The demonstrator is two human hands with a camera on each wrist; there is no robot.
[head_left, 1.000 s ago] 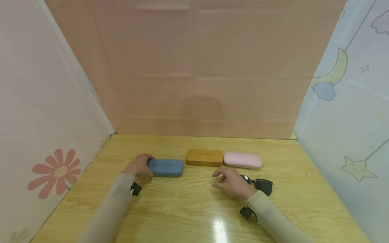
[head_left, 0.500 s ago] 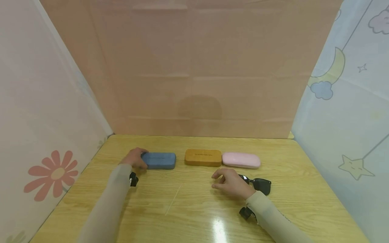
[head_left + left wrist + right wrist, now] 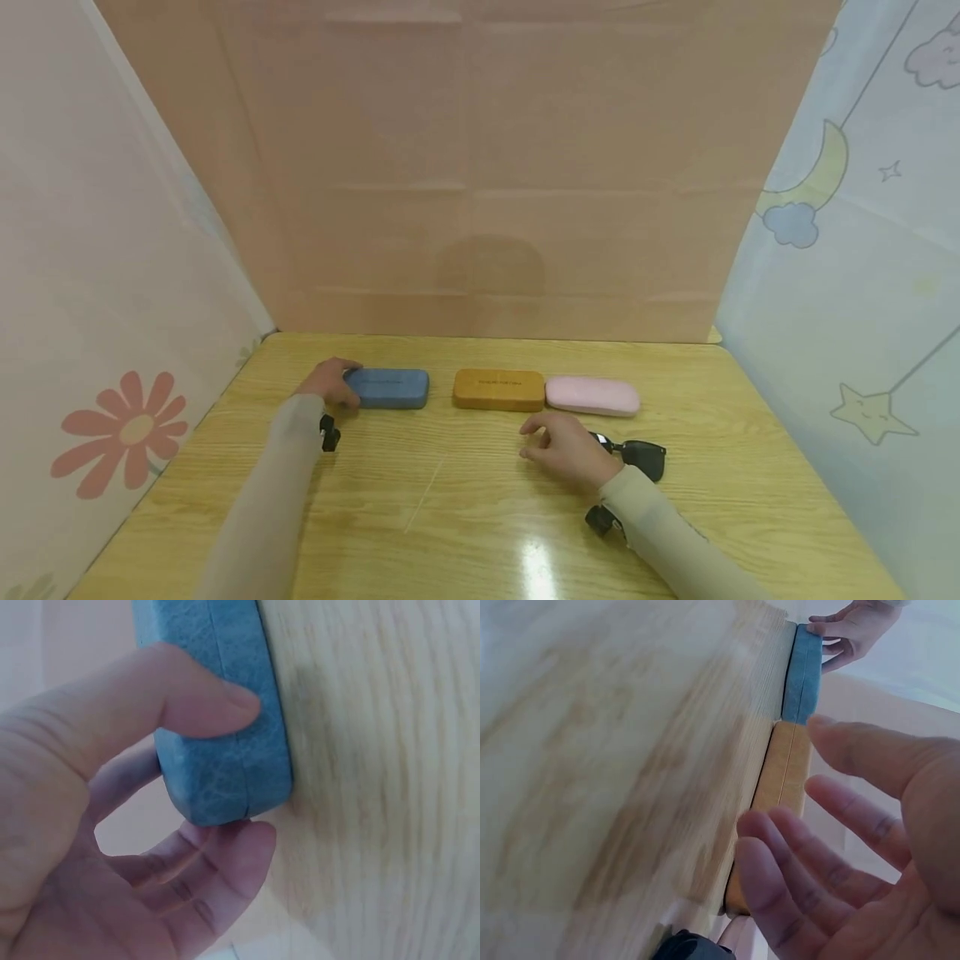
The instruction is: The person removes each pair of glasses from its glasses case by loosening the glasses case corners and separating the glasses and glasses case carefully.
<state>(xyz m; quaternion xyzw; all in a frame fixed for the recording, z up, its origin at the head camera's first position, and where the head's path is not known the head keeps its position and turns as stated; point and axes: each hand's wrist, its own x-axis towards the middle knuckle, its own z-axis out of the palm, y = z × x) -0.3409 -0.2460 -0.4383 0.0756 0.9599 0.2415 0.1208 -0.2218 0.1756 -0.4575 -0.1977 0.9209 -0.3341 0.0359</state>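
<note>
At the left end of a short row, the left hand (image 3: 327, 383) gripped the blue case (image 3: 390, 388), its thumb on the long front side and other fingers bent about the left end; the right hand (image 3: 566, 450) held nothing, its fingers loosely bent with a gap to the thumb; the blue case lay flat on the tabletop (image 3: 465, 500), just beside the orange case (image 3: 498, 390), with a narrow gap between them. Positioning the blue case looked like the step in hand; with only one end gripped, the other end could easily have swung askew, so a light, level hold suited it best; the front edge of the orange case gave a good line to match; thumb and fingers needed to part evenly, lest the case be dragged crooked. Farther right, the pink case (image 3: 592, 395) lay against or very near the orange case; nearer the person, sunglasses (image 3: 643, 458) lay partly hidden by the right hand, which did best to stay clear of them.
</note>
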